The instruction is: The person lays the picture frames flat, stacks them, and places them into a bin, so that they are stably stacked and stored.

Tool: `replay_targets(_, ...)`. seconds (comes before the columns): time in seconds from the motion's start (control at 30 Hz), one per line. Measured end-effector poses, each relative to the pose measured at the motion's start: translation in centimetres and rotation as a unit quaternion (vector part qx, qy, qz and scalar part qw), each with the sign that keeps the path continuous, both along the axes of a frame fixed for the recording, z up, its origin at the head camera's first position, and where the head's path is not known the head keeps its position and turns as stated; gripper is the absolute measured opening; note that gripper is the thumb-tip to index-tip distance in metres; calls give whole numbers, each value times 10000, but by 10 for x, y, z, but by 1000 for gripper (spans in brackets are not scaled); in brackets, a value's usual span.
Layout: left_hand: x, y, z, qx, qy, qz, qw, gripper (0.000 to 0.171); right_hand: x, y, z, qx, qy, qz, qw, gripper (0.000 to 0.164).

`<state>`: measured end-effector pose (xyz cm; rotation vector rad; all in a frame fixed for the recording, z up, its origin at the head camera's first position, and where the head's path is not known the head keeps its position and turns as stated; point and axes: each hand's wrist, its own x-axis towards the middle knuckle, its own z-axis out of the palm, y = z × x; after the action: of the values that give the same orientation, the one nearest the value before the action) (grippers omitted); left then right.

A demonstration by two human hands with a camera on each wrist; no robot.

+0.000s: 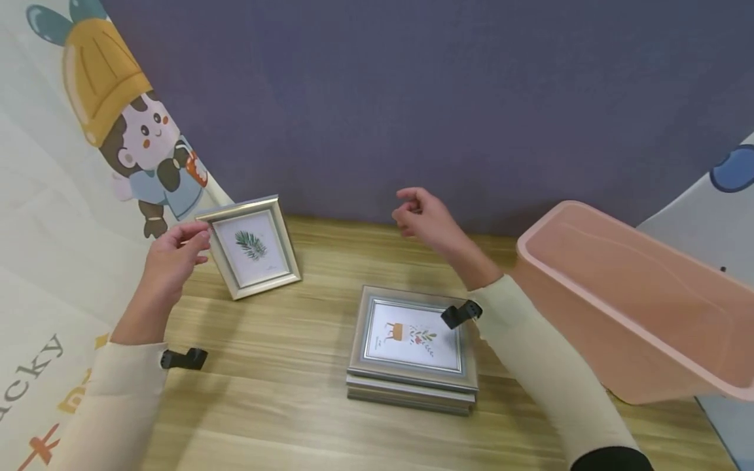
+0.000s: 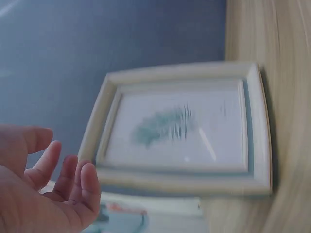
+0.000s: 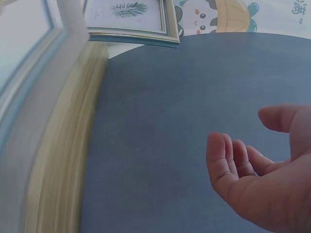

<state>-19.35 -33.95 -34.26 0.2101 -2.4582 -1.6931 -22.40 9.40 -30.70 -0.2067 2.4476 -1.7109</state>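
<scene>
A silver picture frame point(image 1: 251, 247) with a green leaf print stands upright at the back left of the wooden table. My left hand point(image 1: 175, 261) is beside its upper left corner, fingers loosely bent and holding nothing. In the left wrist view the fingertips point(image 2: 90, 177) overlap the edge of the leaf picture frame point(image 2: 182, 179). My right hand point(image 1: 427, 219) hovers before the dark backdrop with loosely curled fingers and nothing in it. Below its forearm lies a stack of silver picture frames point(image 1: 412, 337), the top one showing a small plant print. The sleeve's black wrist camera covers part of that stack.
A pink plastic bin point(image 1: 589, 314) stands on the right, next to my right forearm. Behind the wooden table point(image 1: 277, 366) rises a dark blue-grey backdrop point(image 1: 412, 98). White cloth with a cartoon figure point(image 1: 153, 150) hangs along the left side.
</scene>
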Motion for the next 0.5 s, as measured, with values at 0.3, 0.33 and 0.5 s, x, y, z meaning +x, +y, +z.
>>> replay_targets(0.3,4,-34,-16,1415,76,285,9895,20,-35,-54,-8,-447,-271,22,9986,42)
replay_targets(0.33,3,-36,-18,1364,18,290,9902,21,-38,-60,-10,-498,-288,43,9983,42)
replay_targets(0.5,1,-46,-33,1399,-157,90,9900,26,-49,-92,-19,-610,-232,235,9976,41)
